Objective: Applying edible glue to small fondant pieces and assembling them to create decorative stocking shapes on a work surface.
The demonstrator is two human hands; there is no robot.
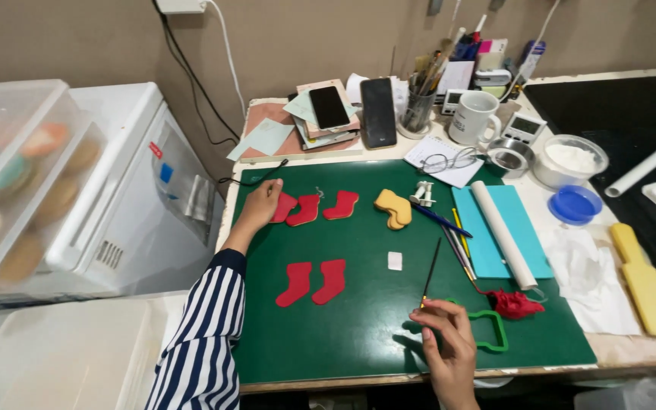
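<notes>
Left hand (261,203) lies flat, fingers pressing on a red stocking cut-out (283,206) at far-left of the green mat (358,326). Right hand (446,342) pinches a thin black tool (430,273), tip up, beside the green stocking cutter (491,330). Done, by the look: 5 red stockings cut, 3 in top row, 2 mid-mat (314,282); tan pair (394,208) alongside. Left, judged: detailing; red scrap (514,304) unused. White rolling pin (504,234) idle on surface.

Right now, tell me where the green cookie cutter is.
In the head view, the green cookie cutter lies on the green mat near its front right corner, just right of the right hand and below the red scrap.
</notes>
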